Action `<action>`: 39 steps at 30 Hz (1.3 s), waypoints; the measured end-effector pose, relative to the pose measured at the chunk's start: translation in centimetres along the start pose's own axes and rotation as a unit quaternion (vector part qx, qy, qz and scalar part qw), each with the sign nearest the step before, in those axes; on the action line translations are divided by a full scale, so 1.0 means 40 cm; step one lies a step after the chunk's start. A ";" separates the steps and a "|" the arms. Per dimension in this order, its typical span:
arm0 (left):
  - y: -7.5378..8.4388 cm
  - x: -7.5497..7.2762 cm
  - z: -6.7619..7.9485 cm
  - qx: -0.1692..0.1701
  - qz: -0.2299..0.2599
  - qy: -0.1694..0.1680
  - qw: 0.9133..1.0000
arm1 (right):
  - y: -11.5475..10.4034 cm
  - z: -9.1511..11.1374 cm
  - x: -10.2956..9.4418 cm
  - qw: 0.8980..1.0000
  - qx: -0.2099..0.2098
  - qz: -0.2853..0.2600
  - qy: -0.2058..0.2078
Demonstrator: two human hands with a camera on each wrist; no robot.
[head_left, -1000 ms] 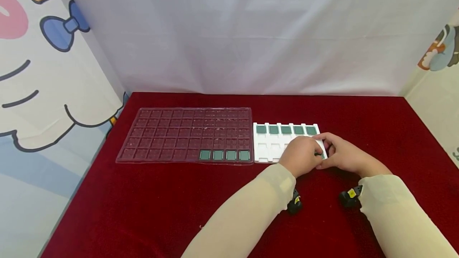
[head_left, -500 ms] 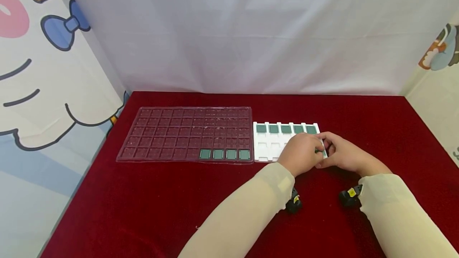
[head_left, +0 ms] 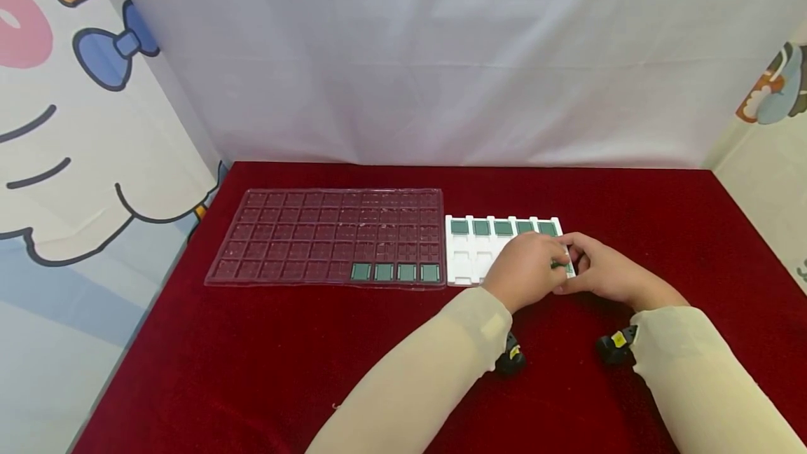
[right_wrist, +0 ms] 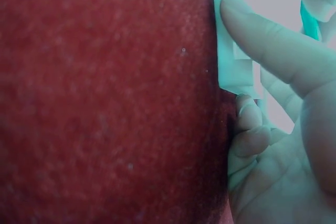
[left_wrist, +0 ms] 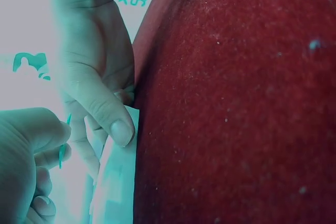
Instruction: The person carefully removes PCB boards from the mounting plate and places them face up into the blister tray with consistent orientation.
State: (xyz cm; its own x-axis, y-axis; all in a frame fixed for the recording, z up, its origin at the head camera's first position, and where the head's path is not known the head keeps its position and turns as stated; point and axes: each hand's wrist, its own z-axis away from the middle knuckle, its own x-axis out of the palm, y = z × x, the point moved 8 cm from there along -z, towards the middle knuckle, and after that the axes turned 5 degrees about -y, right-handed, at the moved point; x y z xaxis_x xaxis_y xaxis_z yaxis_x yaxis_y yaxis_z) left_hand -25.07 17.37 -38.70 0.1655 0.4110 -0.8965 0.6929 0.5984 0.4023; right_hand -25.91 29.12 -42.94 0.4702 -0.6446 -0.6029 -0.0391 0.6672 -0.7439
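Observation:
A thin square green chip (left_wrist: 64,142) is pinched between the thumb and finger of my left hand (head_left: 526,265), above the right end of a white slotted tray (head_left: 461,265). In the left wrist view it stands edge-on. My right hand (head_left: 602,272) grips the tray's right end, its thumb on the front edge and other fingers around the far side and end, as the right wrist view shows at the tray corner (right_wrist: 226,51). Green chips (head_left: 503,228) fill the tray's back row. Both hands hide much of the tray's right half.
Touching or nearly touching the white tray on its left lies a clear plastic tray (head_left: 302,233) with many pockets. Several green chips (head_left: 406,272) sit in its front right pockets. Red cloth (head_left: 252,363) covers the table, and a white curtain (head_left: 441,54) hangs behind.
My left hand has shifted slightly up and left, and the green chip in its fingers shows a little higher. The right hand stays on the tray's end.

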 end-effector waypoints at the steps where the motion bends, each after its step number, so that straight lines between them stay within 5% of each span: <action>1: 0.001 -0.002 0.002 0.004 0.000 0.001 1.000 | 0.001 0.000 0.000 1.000 0.001 0.000 0.000; 7: 0.002 -0.011 0.020 0.018 0.002 0.000 1.000 | 0.003 -0.002 0.001 1.000 -0.008 -0.006 0.000; 19: -0.051 -0.018 0.072 -0.014 0.025 0.003 1.000 | -0.002 -0.010 0.009 1.000 0.003 -0.006 -0.003; 39: -0.071 -0.071 0.136 -0.033 0.059 0.024 0.997 | 0.002 -0.003 0.003 0.999 0.029 0.016 0.002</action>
State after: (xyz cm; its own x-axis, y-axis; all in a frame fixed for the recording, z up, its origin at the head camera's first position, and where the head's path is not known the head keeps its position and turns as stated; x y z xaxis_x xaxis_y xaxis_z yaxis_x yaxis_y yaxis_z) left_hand -23.69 10.75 -38.31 0.2076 0.5128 -0.8330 0.6224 0.5877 0.5169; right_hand -25.95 29.05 -43.09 0.4660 -0.6238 -0.6275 -0.0032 0.7080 -0.7062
